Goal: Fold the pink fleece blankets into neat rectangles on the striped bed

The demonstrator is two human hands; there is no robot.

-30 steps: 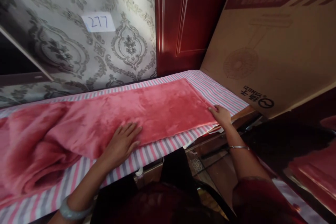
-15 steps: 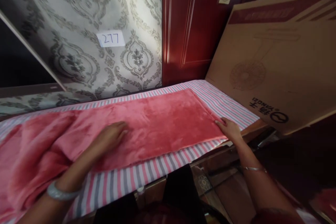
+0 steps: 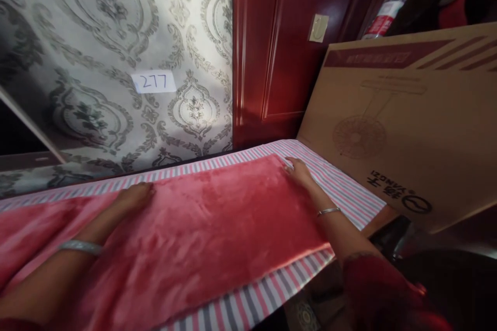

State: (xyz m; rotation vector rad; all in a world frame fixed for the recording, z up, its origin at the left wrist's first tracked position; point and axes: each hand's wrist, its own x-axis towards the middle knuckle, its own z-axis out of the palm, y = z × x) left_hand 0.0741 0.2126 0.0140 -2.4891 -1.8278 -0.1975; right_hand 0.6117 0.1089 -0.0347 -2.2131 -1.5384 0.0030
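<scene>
Both flat, unclenched hands, left hand (image 3: 134,196) and right hand (image 3: 298,170), press the blanket's (image 3: 217,217) far edge (pink plush).

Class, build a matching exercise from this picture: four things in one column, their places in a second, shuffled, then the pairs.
Things
1. left hand
2. right hand
3. cardboard box
4. "277" label

Places
A. stuck on the patterned wallpaper
B. at the pink blanket's far right corner
C. leaning at the right end of the striped sheet
D. flat on the pink blanket's far edge, further left

Pairs: 1-D, 2-B, 3-C, 4-A
</scene>
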